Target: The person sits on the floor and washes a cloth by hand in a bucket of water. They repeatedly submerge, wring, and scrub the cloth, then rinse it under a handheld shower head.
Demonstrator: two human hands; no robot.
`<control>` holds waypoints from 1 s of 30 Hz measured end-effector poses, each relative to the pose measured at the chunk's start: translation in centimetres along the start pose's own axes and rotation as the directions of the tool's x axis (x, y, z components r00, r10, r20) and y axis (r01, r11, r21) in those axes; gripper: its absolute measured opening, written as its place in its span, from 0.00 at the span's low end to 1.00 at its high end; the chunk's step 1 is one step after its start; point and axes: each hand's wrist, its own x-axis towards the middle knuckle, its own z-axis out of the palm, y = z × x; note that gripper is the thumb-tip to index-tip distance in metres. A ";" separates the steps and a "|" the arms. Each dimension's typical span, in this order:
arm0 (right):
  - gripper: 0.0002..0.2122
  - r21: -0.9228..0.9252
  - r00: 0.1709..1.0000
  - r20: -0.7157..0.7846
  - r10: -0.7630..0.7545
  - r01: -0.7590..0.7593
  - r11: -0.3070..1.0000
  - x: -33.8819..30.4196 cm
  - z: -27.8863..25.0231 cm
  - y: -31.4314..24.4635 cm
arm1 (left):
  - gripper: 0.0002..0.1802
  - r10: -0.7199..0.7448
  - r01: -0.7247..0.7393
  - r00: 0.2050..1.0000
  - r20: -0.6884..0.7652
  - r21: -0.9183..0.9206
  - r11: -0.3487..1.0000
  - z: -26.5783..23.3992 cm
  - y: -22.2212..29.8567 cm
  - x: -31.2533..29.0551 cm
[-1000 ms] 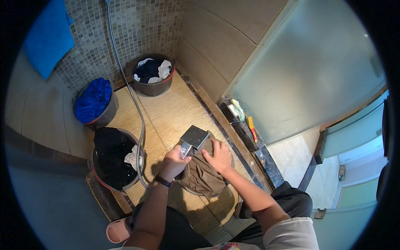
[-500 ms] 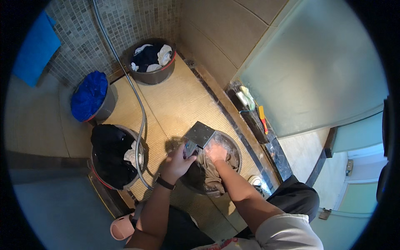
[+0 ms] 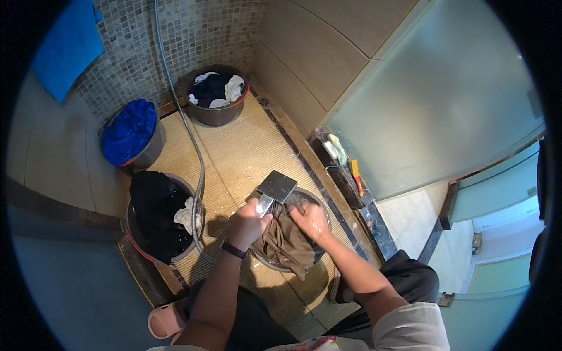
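Note:
My left hand [image 3: 249, 224] is closed round the handle of a square shower head [image 3: 277, 186], which it holds over the rim of a dark basin [image 3: 323, 213]. Above that basin my right hand [image 3: 311, 222] grips a bunched part of a wet brown garment [image 3: 283, 244]. The garment droops over the basin's near edge. Water glistens on both hands. The inside of the basin is mostly hidden by the cloth.
A metal hose [image 3: 196, 149] runs down the left side. Basins hold black clothes [image 3: 157, 213], blue cloth [image 3: 130, 133] and dark and white laundry [image 3: 213, 89]. A yellow-and-red brush [image 3: 356, 177] lies on the ledge by a frosted glass panel [image 3: 433, 111]. Pink slippers [image 3: 165, 322] sit lower left.
My right hand has come up out of the basin, lifting the brown garment and spreading it toward me. The shower head stays in my left hand, slightly turned.

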 end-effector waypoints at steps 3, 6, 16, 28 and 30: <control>0.30 0.048 0.956 0.051 0.290 -0.292 0.955 -3.6 1.7 1.0 | 0.22 0.006 -0.006 0.999 0.034 0.005 1.000 -0.4 0.4 0.6; 0.29 -0.099 0.887 -0.023 0.462 -0.462 0.882 -6.0 5.7 1.6 | 0.24 -0.064 0.053 0.992 0.107 0.110 0.993 -0.3 0.4 0.4; 0.29 -0.308 0.953 -0.007 0.303 -0.291 0.906 -1.8 10.7 5.4 | 0.25 -0.092 0.059 0.977 0.192 0.171 0.983 0.2 0.2 0.4; 0.36 -0.220 0.904 0.279 0.324 -0.268 0.938 10.4 7.6 8.7 | 0.27 -0.046 0.036 0.998 0.053 0.178 0.983 -1.3 3.0 -0.2; 0.36 0.038 0.888 0.414 0.197 -0.233 0.972 12.5 9.4 12.2 | 0.27 -0.030 0.021 0.998 0.053 0.159 0.987 -0.9 2.9 -0.8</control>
